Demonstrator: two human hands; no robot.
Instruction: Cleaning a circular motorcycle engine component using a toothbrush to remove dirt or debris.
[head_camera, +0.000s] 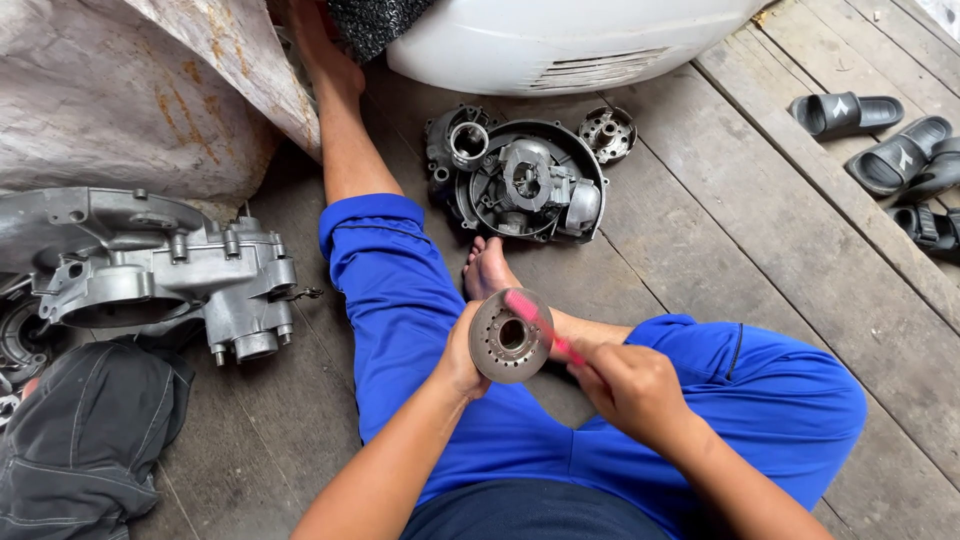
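I sit on a wooden floor in blue trousers. My left hand (460, 358) holds a round rusty metal disc (509, 338) with a centre hole, its face turned up toward me. My right hand (630, 390) grips a pink brush (540, 322), blurred, whose head lies across the disc's upper right face. Both hands hover above my lap, close together.
A round engine cover with parts inside (530, 182) lies ahead by my foot. A small perforated hub (608, 133) sits beside it. A grey engine casing (150, 270) rests at left, dark cloth (85, 440) below it. Black sandals (890, 150) lie at right. A white body panel (560, 40) is at top.
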